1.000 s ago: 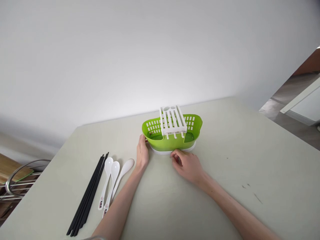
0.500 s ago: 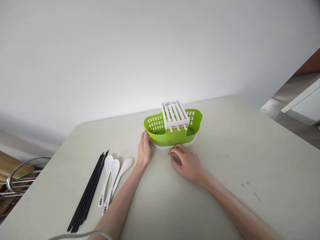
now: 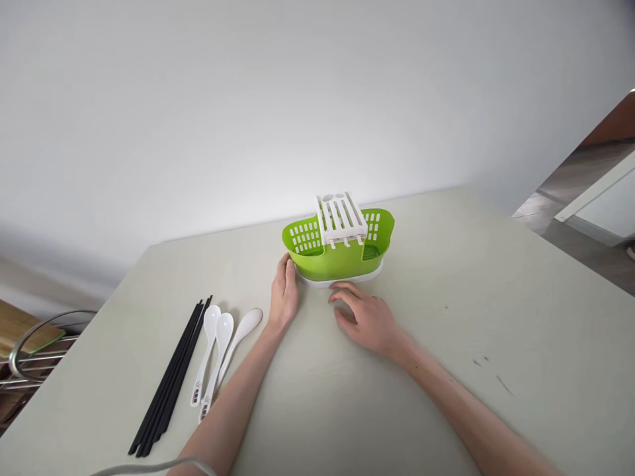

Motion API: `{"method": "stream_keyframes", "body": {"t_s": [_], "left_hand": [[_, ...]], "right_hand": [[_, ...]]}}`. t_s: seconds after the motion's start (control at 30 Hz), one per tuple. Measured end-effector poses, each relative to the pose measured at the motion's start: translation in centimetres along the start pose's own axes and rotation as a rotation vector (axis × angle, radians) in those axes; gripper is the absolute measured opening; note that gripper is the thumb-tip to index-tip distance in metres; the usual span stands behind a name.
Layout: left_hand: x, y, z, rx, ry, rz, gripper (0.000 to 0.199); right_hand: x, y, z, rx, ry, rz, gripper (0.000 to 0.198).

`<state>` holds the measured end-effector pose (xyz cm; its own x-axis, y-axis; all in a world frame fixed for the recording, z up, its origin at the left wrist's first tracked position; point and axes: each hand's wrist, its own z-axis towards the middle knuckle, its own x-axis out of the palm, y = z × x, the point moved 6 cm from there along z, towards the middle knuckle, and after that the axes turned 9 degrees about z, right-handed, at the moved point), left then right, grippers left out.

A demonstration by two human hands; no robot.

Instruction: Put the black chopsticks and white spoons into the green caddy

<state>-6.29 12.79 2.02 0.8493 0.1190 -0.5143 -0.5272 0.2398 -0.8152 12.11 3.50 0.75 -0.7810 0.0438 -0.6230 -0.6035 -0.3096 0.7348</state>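
Note:
A green plastic utensil basket (image 3: 330,266) with slotted walls stands upright on a white base tray (image 3: 370,274) near the wall. Across its middle lies a white slotted rack (image 3: 341,218) with two round holes and small hooks along the front. My left hand (image 3: 284,291) grips the basket's left end, its fingers along the side; the fingertips are partly hidden. In front of the base tray is my right hand (image 3: 366,318), fingers curved and thumb apart, holding nothing. Its fingertips are at the tray's front edge; contact is hard to tell.
Several black chopsticks (image 3: 171,380) lie together on the left of the table (image 3: 421,410). Three white spoons (image 3: 223,330) rest between them and my left forearm. A grey cable (image 3: 153,466) crosses the bottom edge. A metal rack (image 3: 42,357) stands beyond the table's left side.
The view has shifted slightly. The basket sits a touch farther back, toward the wall, and both hands keep nearly the same places beside it.

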Motion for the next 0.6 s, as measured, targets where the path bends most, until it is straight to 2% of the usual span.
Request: {"method": "stream_keyframes", "body": {"t_s": [0.23, 0.4, 0.6], "left_hand": [[-0.1, -0.2, -0.1, 0.0, -0.025, 0.02, 0.049], [-0.3, -0.6, -0.3, 0.028, -0.045, 0.039, 0.044], [-2.1, -2.1, -1.4, 0.084, -0.222, -0.023, 0.033]], "right_hand": [[-0.1, -0.3, 0.1, 0.019, -0.058, 0.036, 0.018], [-0.2, -0.9, 0.1, 0.046, -0.086, 0.16, 0.018], [-0.6, -2.0, 0.2, 0.127, -0.084, 0.308, 0.021]]}}
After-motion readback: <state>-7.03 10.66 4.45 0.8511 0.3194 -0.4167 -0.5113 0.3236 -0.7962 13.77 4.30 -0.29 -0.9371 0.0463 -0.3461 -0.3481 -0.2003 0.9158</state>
